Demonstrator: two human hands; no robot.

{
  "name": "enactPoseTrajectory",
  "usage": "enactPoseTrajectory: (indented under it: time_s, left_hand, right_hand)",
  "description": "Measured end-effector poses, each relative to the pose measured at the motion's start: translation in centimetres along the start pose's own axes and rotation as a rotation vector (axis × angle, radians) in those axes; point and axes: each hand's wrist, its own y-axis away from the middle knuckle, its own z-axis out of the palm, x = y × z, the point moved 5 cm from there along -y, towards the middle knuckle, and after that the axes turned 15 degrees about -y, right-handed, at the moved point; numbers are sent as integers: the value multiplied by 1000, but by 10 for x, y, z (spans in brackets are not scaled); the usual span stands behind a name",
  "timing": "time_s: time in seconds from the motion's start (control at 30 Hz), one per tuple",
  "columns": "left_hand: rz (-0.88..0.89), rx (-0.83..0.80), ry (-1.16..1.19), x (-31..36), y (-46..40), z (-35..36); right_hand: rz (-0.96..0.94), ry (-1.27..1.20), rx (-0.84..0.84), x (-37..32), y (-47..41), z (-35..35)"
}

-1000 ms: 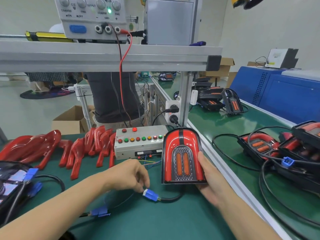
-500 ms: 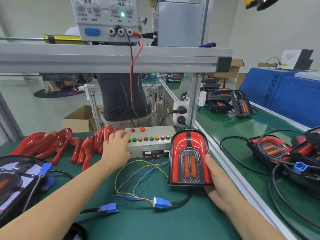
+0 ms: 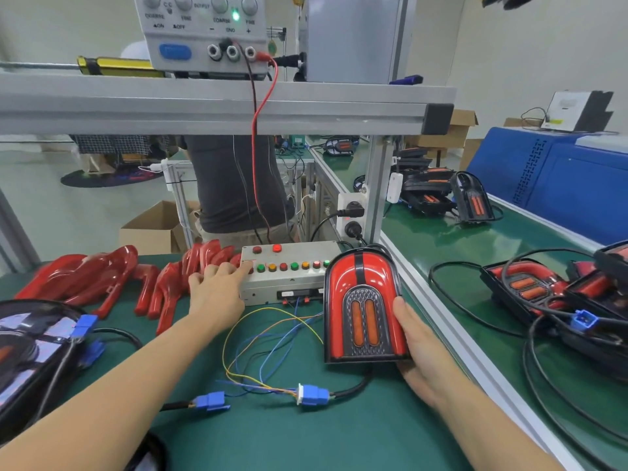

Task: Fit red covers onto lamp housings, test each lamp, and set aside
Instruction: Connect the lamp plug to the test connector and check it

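My left hand [image 3: 217,287] reaches with fingers straight, fingertip on the leftmost button of the test box [image 3: 289,273]; I should press squarely, one button only. My right hand [image 3: 421,345] cups the covered lamp [image 3: 365,305] upright on the green surface [image 3: 306,433]: glossy red, orange strips unlit.

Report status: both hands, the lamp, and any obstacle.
Left hand open, fingertip on test box button row. Right hand gripping lamp, upright, connector plugged. Loose wires between; nothing blocking.
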Motion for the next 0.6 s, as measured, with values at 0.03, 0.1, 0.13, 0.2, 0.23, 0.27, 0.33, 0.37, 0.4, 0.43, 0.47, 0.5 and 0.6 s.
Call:
enactPoseTrajectory:
  time_s: [0.03, 0.1, 0.13, 0.2, 0.23, 0.27, 0.33, 0.37, 0.4, 0.43, 0.47, 0.5, 0.6]
  left_hand:
    - [0, 2, -11, 0, -1, 0]
    - [8, 12, -59, 0, -2, -2]
    - [15, 24, -96, 2, -2, -3]
    - [29, 54, -169, 5, -2, -6]
    - [35, 71, -196, 7, -2, -8]
    - [37, 87, -213, 9, -2, -10]
    - [28, 114, -224, 13, -2, -14]
    - [22, 120, -224, 14, -1, -15]
    - [15, 125, -225, 16, -1, -15]
    - [8, 132, -223, 16, 0, -15]
    - [0, 138, -220, 17, 1, -14]
    - [-8, 140, -214, 17, 2, -12]
    - [-24, 141, -207, 17, 3, -10]
  right_hand:
    - [3, 11, 6, 0, 0, 0]
    - [25, 33, 28, 1, -1, -1]
    - [35, 40, 36, 2, -2, -2]
    - [45, 44, 35, 3, -3, -4]
    - [47, 44, 33, 3, -3, -5]
    - [49, 45, 32, 4, -3, -5]
    - [53, 48, 32, 4, -3, -5]
    - [53, 46, 35, 4, -3, -6]
    - [52, 44, 37, 4, -3, -6]
    - [49, 41, 39, 4, -3, -6]
    - [47, 39, 40, 3, -2, -6]
    - [45, 38, 39, 3, -2, -6]
    - [41, 32, 46, 4, 0, -7]
